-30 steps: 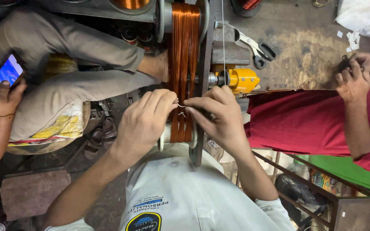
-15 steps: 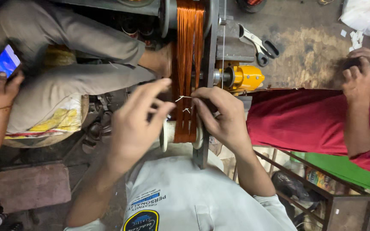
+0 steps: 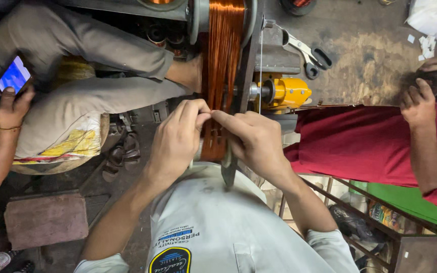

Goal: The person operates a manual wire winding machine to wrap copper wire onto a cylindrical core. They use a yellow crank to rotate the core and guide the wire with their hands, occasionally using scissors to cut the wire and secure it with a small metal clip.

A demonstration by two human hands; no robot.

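Your left hand and right hand meet fingertip to fingertip, both pinched shut on the copper wire coil wound between the spool's flanges, directly ahead of you beside the yellow motor

Light falls from above, bright on the white shirt at the bottom and glinting in streaks on the copper wire coil at top centre. The left edge and lower left lie in dim shadow. The phone screen at upper left glares blue-white. Edges bend slightly, wide-angle; focus is fairly sharp.
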